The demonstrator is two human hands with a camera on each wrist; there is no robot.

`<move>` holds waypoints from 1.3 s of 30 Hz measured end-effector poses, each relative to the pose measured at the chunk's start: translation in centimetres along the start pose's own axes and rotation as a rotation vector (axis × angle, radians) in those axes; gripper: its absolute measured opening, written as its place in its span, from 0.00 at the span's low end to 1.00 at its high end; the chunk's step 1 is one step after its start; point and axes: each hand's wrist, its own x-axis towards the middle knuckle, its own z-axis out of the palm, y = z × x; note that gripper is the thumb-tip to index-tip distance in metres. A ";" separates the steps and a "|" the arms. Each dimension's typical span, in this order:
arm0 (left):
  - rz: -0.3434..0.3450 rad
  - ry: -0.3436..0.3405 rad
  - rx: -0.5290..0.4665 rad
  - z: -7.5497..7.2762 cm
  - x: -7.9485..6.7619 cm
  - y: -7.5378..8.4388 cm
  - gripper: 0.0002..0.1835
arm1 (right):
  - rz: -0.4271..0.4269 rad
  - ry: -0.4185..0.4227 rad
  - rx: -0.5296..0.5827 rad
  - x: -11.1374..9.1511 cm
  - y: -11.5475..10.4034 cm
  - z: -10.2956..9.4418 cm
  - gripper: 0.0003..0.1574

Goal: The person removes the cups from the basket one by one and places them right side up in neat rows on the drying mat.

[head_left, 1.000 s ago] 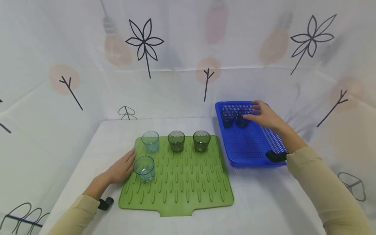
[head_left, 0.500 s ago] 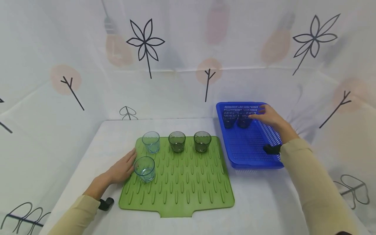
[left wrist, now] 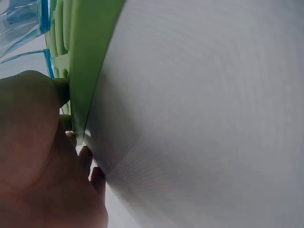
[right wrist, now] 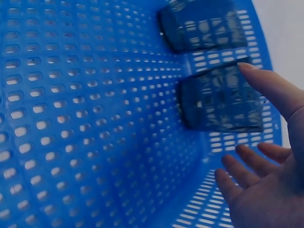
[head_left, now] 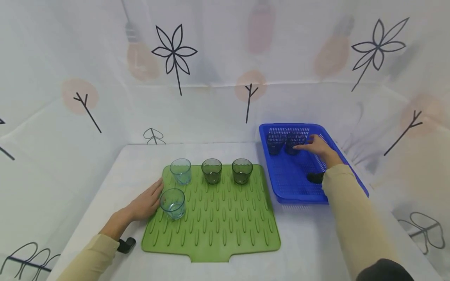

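Inside the blue plastic basket, my right hand reaches around a dark drinking glass. In the right wrist view the thumb tip lies right at the glass's rim, while the other fingers are spread beyond its far side. Another dark glass stands beside it in the basket. On the table, my left hand rests along the left edge of the green drying mat, fingers nearly straight. Closest to that hand is a light blue glass on the mat.
A second light blue glass and two smoky grey glasses, one in the middle and one at right, line the mat's back. A white cloth table lies under everything. Patterned fabric hangs behind.
My right hand has lowered into the basket, its thumb and fingers coming in around the right-hand glass. The left hand has stayed at the mat's edge.
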 end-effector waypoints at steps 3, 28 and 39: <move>0.001 0.002 -0.003 0.0 0.0 0.2 0.30 | -0.001 0.016 0.018 0.6 0.4 0.6 0.72; 0.032 0.031 -0.012 0.7 -0.2 -0.7 0.31 | -0.005 0.121 -0.026 2.0 0.3 2.6 0.64; -0.001 0.006 -0.001 1.0 0.2 -1.1 0.31 | -0.007 0.123 -0.015 2.0 0.1 2.4 0.64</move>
